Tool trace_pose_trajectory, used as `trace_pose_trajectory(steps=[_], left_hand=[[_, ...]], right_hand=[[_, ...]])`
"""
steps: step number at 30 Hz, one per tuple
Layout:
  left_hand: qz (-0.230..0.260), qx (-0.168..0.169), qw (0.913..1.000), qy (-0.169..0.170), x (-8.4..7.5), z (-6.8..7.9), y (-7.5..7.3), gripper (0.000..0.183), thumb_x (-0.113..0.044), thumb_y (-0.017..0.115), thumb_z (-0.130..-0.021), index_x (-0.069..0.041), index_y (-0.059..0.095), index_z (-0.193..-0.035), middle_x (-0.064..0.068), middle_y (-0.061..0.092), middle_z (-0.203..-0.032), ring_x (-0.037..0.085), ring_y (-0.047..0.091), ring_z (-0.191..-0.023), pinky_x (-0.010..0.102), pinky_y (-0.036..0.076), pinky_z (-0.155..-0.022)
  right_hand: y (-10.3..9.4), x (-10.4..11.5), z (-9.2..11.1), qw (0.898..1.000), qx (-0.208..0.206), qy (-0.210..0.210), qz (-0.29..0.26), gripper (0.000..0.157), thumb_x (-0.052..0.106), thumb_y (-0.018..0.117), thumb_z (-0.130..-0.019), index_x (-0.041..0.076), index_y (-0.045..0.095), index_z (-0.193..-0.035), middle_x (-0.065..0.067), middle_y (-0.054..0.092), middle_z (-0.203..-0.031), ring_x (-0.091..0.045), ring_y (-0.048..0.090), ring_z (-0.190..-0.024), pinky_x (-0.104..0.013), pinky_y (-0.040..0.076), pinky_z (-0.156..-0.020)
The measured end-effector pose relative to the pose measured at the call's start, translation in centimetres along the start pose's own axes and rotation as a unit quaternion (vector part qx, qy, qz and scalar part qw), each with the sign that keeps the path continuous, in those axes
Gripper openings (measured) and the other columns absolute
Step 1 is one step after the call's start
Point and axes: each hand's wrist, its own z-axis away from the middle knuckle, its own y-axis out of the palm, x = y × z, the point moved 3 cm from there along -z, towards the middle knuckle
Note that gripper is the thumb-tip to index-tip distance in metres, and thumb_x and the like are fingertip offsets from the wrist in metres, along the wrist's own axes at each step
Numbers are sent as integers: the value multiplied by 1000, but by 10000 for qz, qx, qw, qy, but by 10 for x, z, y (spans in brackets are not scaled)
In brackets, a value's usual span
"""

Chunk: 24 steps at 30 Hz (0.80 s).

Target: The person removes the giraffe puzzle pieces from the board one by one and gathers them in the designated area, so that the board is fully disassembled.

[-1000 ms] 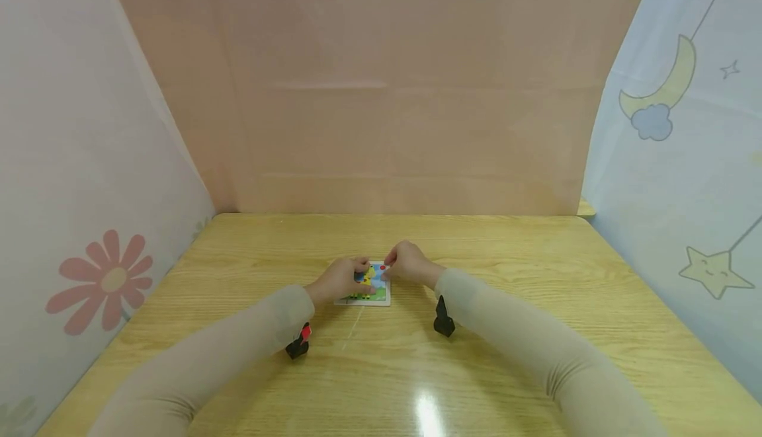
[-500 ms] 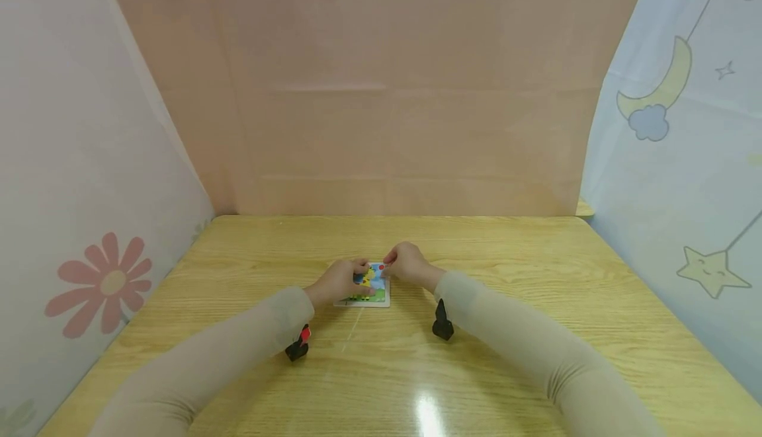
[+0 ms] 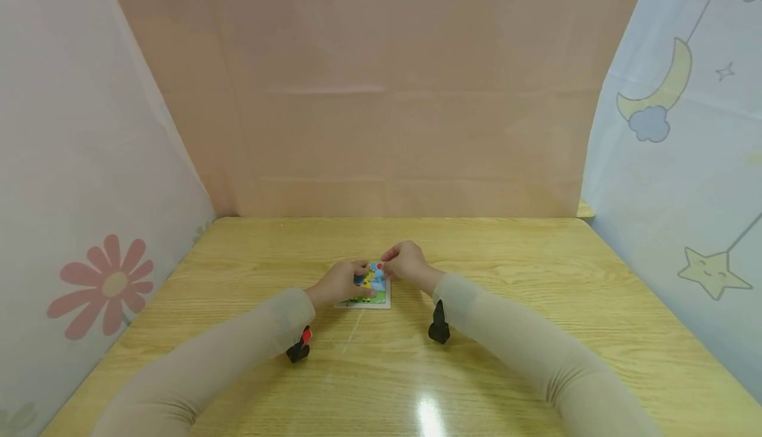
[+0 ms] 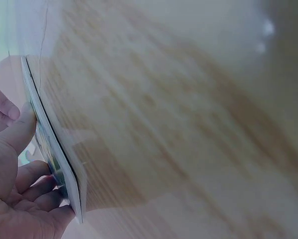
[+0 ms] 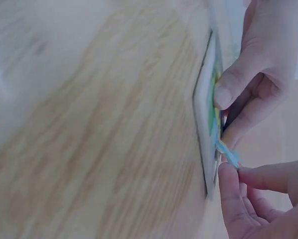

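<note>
A small square jigsaw puzzle board (image 3: 363,305) with a white border and a bright printed picture lies flat on the table. My left hand (image 3: 338,283) rests on its left part, thumb and fingers spread over the picture. From the right wrist view, the left thumb presses the picture face. At the board's far right, my right hand (image 3: 411,267) pinches a light-blue puzzle piece (image 5: 229,154) between thumb and forefinger. That piece is tilted up from the board (image 5: 203,114), one end at the picture. The left hand hides much of the picture.
The wooden table (image 3: 506,357) extends around the board on all sides. A plain beige cloth (image 3: 387,93) hangs behind it. Printed sheets stand at the left (image 3: 89,159) and right (image 3: 673,179). Each wrist carries a small black device.
Both hands stay nearly in place at the board. The right fingers have shifted very slightly left along with the red-dotted part of the picture.
</note>
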Motion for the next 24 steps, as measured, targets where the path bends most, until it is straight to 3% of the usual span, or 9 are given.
trace_pose_trajectory(steps=[14, 24], left_hand=[[89, 52, 9999, 102, 1, 2, 2, 67, -28, 75, -84, 1, 49, -138, 13, 40, -152, 34, 38, -140, 44, 36, -112], [-147, 148, 9998, 70, 0, 2, 1, 69, -30, 74, -86, 1, 46, -141, 13, 38, -153, 33, 34, -142, 46, 31, -116]], right_hand=[[-10, -2, -4, 9992, 174, 93, -359, 17, 2, 63, -91, -3, 71, -105, -16, 71, -97, -22, 70, -77, -33, 59, -73], [-33, 3, 2, 9989, 74, 290, -372, 24, 8, 60, -95, -2, 68, -115, -17, 71, -105, -33, 68, -98, -41, 56, -89]])
